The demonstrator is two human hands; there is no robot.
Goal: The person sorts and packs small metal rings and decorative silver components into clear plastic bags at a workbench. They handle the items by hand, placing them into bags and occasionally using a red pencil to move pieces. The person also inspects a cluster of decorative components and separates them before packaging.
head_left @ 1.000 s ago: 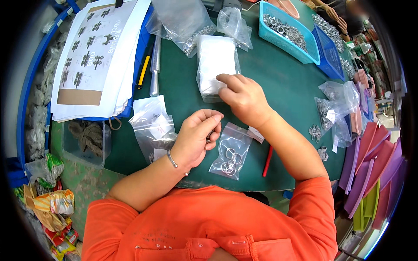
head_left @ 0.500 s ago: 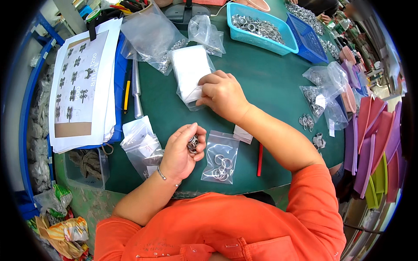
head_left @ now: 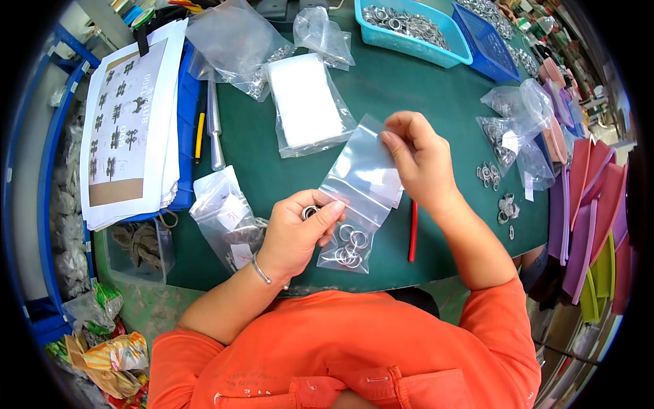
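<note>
Landmark: white pad in a clear sleeve (head_left: 306,102), lying on a green table (head_left: 443,95).

Item, left hand (head_left: 300,228): nearer the person than the pad. Fingers curled around small metal rings (head_left: 310,213); thumb laid on the lower left edge of a clear zip bag (head_left: 361,174).

Item, right hand (head_left: 422,160): right of the pad and nearer the person. Thumb and forefinger close together at the upper right edge of the clear zip bag; cannot tell whether they clamp the film.

Item, clear zip bag: slanted between the two hands, its upper part just beside the pad's lower right corner.

Item, bag of large rings (head_left: 349,247): nearer the person than the pad, partly overlapped by the clear zip bag.

Item, red pen (head_left: 413,232): right of the pad, nearer the person.

Item, bags with paper tags (head_left: 228,208): left of the pad, nearer the person.

Items, yellow pen (head_left: 199,136) and tapered metal rod (head_left: 215,129): left of the pad.

Item, turquoise basket (head_left: 421,54), holding metal pieces: beyond the pad, to its right.
</note>
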